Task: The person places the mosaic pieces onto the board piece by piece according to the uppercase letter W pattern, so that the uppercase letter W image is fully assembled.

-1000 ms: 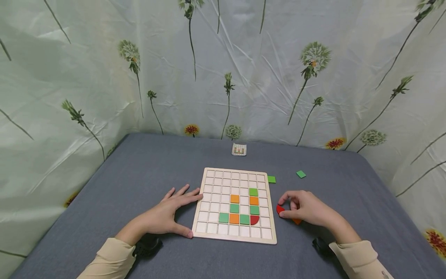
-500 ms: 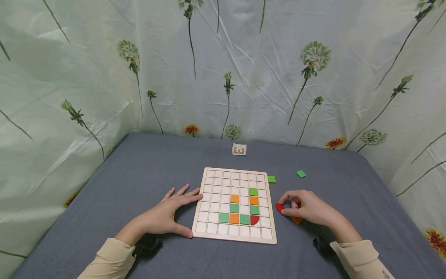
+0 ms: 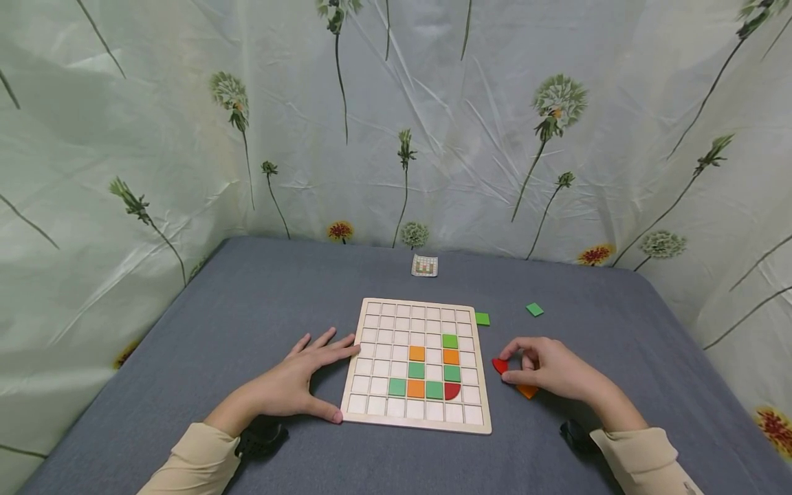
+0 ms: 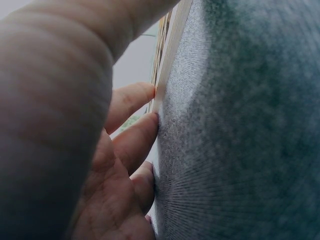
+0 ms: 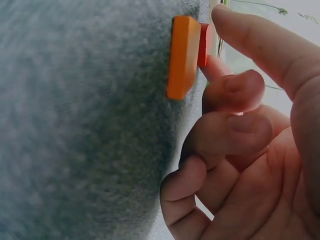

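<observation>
A wooden grid board (image 3: pixel 379 407) lies on the table, with green, orange and red tiles set in some squares. My left hand (image 3: pixel 303 375) is spread at its left side, fingertips and thumb touching the edge. In the left wrist view the fingers (image 4: pixel 137 142) meet the board's rim (image 4: pixel 172 50). Right of the board, my right hand (image 3: pixel 547 368) holds a loose red rounded tile (image 3: pixel 500 366) between thumb and index finger, low at the cloth. The right wrist view shows the red tile (image 5: pixel 203 45) beyond an orange tile (image 5: pixel 182 57), its remaining fingers curled.
An orange tile (image 3: pixel 527 391) lies partly under my right hand. One green tile (image 3: pixel 482 319) sits against the board's right edge, another (image 3: pixel 535 309) farther right. A small card with a printed grid (image 3: pixel 425 266) lies at the back. Floral fabric (image 3: pixel 297 137) hangs behind the table.
The red tile has turned and shifted slightly away from me, and my right hand has shifted a little right. My left hand and the board stay in place.
</observation>
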`<state>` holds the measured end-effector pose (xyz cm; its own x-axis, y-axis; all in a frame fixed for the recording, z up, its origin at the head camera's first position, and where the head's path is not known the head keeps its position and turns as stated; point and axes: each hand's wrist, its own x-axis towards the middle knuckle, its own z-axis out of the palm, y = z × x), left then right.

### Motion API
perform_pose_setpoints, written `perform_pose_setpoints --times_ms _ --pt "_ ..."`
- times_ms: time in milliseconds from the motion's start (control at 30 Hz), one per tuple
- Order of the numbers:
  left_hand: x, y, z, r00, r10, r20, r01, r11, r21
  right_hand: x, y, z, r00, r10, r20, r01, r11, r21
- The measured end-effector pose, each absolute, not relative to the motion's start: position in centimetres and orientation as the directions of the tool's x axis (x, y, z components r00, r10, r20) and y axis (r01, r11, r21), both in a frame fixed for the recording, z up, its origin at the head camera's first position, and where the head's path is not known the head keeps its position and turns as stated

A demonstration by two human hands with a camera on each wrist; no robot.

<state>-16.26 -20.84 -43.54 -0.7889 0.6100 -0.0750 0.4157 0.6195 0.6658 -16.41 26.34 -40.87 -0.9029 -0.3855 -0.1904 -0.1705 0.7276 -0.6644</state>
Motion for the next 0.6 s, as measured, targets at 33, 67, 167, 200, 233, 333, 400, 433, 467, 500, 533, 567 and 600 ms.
perform_pose_setpoints --times_ms 33,67,167,200,233,333,400,433,467,500,533,567,600 --pt "-16.26 -20.83 -43.55 -0.789 0.609 -0.076 0.415 0.620 0.666 -16.38 26.33 -40.89 -0.905 -0.382 -0.187 -0.172 0.731 -0.660" --pt "-16.26 -20.82 -43.54 -0.790 0.608 -0.077 0.413 0.621 0.666 -16.35 26.33 -40.92 -0.908 -0.377 -0.183 -0.173 0.735 -0.656" --pt "-16.24 -20.80 -43.52 -0.791 0.607 -0.079 0.411 0.623 0.666 -16.29 26.32 -41.01 -0.912 -0.372 -0.172 -0.180 0.741 -0.647" --pt "-16.24 -20.79 -43.50 -0.791 0.606 -0.080 0.410 0.623 0.666 -16.28 26.31 -41.04 -0.914 -0.368 -0.172 -0.178 0.744 -0.644" --pt "-16.23 -20.78 -43.48 -0.791 0.606 -0.080 0.410 0.623 0.666 -16.28 26.30 -41.09 -0.915 -0.367 -0.170 -0.180 0.745 -0.642" --pt "-16.21 -20.75 -43.42 -0.790 0.608 -0.078 0.411 0.620 0.668 -16.25 26.22 -41.19 -0.918 -0.360 -0.166 -0.176 0.746 -0.642" --pt "-16.21 -20.75 -43.38 -0.789 0.609 -0.078 0.411 0.618 0.670 -16.21 26.17 -41.23 -0.920 -0.355 -0.163 -0.173 0.745 -0.644" --pt "-16.20 -20.74 -43.38 -0.789 0.610 -0.078 0.411 0.618 0.670 -16.20 26.15 -41.25 -0.921 -0.354 -0.161 -0.173 0.744 -0.645" --pt "-16.19 -20.74 -43.38 -0.789 0.610 -0.078 0.412 0.618 0.670 -16.17 26.12 -41.25 -0.923 -0.348 -0.163 -0.167 0.745 -0.646" --pt "-16.19 -20.75 -43.38 -0.789 0.609 -0.078 0.412 0.619 0.669 -16.16 26.10 -41.27 -0.924 -0.347 -0.162 -0.167 0.745 -0.645" --pt "-16.19 -20.75 -43.39 -0.789 0.609 -0.078 0.412 0.619 0.668 -16.16 26.08 -41.27 -0.925 -0.343 -0.163 -0.164 0.746 -0.645" --pt "-16.19 -20.76 -43.40 -0.789 0.609 -0.078 0.413 0.620 0.667 -16.17 26.05 -41.27 -0.926 -0.340 -0.165 -0.160 0.747 -0.645" --pt "-16.19 -20.77 -43.40 -0.789 0.609 -0.079 0.413 0.621 0.666 -16.20 26.03 -41.27 -0.927 -0.337 -0.165 -0.158 0.749 -0.644"
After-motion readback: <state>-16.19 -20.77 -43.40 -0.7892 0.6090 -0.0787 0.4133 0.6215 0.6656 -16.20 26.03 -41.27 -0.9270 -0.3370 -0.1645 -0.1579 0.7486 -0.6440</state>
